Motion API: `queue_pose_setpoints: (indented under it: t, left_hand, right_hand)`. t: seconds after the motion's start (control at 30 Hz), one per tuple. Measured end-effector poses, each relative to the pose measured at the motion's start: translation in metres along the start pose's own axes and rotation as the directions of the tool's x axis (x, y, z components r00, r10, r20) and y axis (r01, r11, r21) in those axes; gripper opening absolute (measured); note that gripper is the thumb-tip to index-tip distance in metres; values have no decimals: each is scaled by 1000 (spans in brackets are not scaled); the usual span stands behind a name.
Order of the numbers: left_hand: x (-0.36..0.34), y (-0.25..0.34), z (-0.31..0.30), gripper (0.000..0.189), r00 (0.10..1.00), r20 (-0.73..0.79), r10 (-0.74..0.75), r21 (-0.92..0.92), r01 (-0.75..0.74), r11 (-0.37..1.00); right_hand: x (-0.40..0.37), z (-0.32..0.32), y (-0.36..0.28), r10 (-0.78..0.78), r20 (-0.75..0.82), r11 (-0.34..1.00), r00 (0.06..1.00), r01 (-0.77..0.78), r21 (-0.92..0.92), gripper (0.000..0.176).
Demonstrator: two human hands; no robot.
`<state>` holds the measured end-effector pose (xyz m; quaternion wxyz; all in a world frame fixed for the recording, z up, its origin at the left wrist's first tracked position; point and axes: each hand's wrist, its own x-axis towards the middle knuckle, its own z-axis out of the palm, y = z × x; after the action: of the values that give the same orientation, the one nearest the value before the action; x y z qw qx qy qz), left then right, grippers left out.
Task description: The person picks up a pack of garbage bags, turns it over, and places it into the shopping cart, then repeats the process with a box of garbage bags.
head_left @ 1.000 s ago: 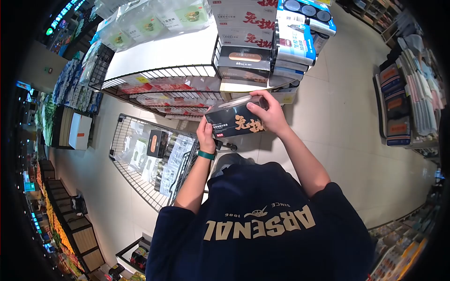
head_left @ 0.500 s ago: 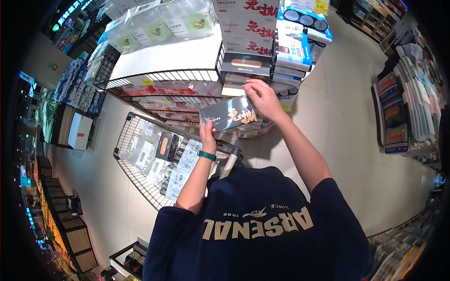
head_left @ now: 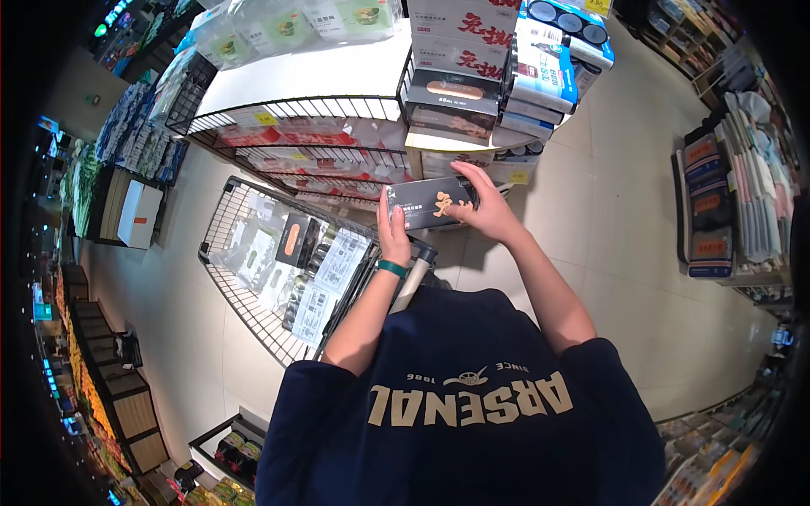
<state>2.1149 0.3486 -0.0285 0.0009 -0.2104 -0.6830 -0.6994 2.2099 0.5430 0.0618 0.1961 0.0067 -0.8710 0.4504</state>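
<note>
Between my two hands is a flat black box [head_left: 422,199] with gold characters, held over the handle end of the cart. My left hand [head_left: 394,232] grips its left end, fingers up along the front. At the right end, my right hand [head_left: 487,205] is closed round the box, thumb on its face and fingers over the top edge. Just beyond, similar black boxes [head_left: 456,94] sit on the shelf in front of white boxes with red characters [head_left: 466,34].
A wire shopping cart [head_left: 245,312] at the left holds a black box [head_left: 297,239] and clear-wrapped packs [head_left: 342,259]. Blue-and-white packs of rolls [head_left: 544,76] stand at the shelf's right end. Folded textiles [head_left: 751,185] hang on a rack at the far right.
The box has moved right and turned more level. My right hand has gone from its top corner to a grip round the right end. The view has shifted slightly.
</note>
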Motion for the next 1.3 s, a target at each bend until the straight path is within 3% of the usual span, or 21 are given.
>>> queue_pose_setpoints:
  t: [0.13, 0.17, 0.23, 0.27, 0.3, 0.37, 0.4, 0.43, 0.47, 0.5, 0.57, 0.63, 0.7, 0.73, 0.77, 0.8, 0.83, 0.87, 0.97, 1.13, 1.3]
  left_hand:
    - [-6, 19, -3, 53, 996, 93, -5, 135, -7, 991]
    - [-6, 10, -4, 53, 995, 92, 28, 204, -46, 978]
    - [-7, 14, -7, 52, 980, 133, 146, 330, -183, 926]
    - [-5, 12, -8, 52, 979, 143, 147, 330, -187, 925]
    - [-5, 10, -9, 53, 983, 150, 102, 274, -141, 951]
    - [-3, 6, -12, 53, 985, 165, 58, 217, -94, 972]
    - [-2, 10, -12, 55, 985, 171, -14, 93, -2, 996]
    - [-2, 11, -14, 56, 979, 182, -89, -31, 96, 995]
    - [2, -7, -19, 59, 979, 201, 23, 17, -27, 999]
    - [-1, -3, -23, 59, 980, 197, 19, 18, -24, 1000]
    - [-12, 21, -30, 63, 959, 142, -244, -81, 257, 963]
    - [-28, 32, -41, 68, 992, 91, -83, -63, 89, 994]
    - [-48, 53, -48, 69, 990, 103, -94, -134, 107, 985]
    - [-55, 47, -58, 69, 921, 102, -375, -609, 356, 709]
    - [-61, 52, -60, 69, 919, 93, -383, -610, 356, 708]
    - [-66, 64, -60, 65, 986, 47, -161, -209, 167, 964]
    - [-71, 73, -60, 63, 992, 109, 65, 235, -90, 968]
    - [-76, 75, -60, 60, 994, 89, 59, 292, -83, 953]
    - [-82, 85, -69, 58, 979, 142, 144, 368, -187, 911]
    - [-87, 80, -61, 33, 978, -78, 194, 87, -187, 978]
    - [-77, 81, -79, 24, 968, 24, 250, 212, -249, 945]
  right_hand:
    - [-22, 25, 24, 123, -58, 976, 991, -110, 186, 108]
    - [-28, 31, 37, 133, -56, 974, 990, -120, 195, 108]
    - [-40, 41, 48, 297, -48, 831, 954, -233, 505, 110]
    - [-45, 48, 60, 262, -84, 876, 962, -200, 438, 105]
    - [-48, 51, 57, 266, -92, 875, 960, -200, 441, 105]
    - [-56, 56, 49, 487, 78, 518, 870, -360, 776, 93]
    - [-57, 55, 31, 513, 97, 465, 853, -371, 804, 87]
    - [-56, 56, 25, 515, 100, 463, 851, -375, 803, 87]
    - [-55, 56, 21, 526, 91, 475, 846, -381, 794, 87]
    - [-54, 55, 16, 535, 82, 487, 841, -386, 784, 88]
    - [-54, 54, -3, 556, 66, 495, 828, -394, 774, 86]
    - [-60, 60, -9, 481, 6, 526, 876, -295, 798, 82]
    - [-67, 66, -14, 452, -24, 567, 892, -266, 779, 78]
    - [-68, 66, -19, 436, -6, 565, 900, -268, 780, 78]
    - [-68, 66, -23, 416, 11, 564, 909, -267, 781, 78]
    - [-70, 66, -25, 429, 44, 541, 902, -296, 787, 77]
    - [-71, 67, -24, 428, 52, 539, 902, -301, 787, 77]
    - [-73, 66, -21, 427, 75, 529, 901, -317, 787, 77]
    - [-81, 65, -16, 413, 102, 541, 905, -334, 772, 76]
    - [-89, 64, -11, 398, 102, 576, 911, -336, 745, 76]
    - [-89, 61, -12, 383, 101, 607, 918, -333, 722, 78]
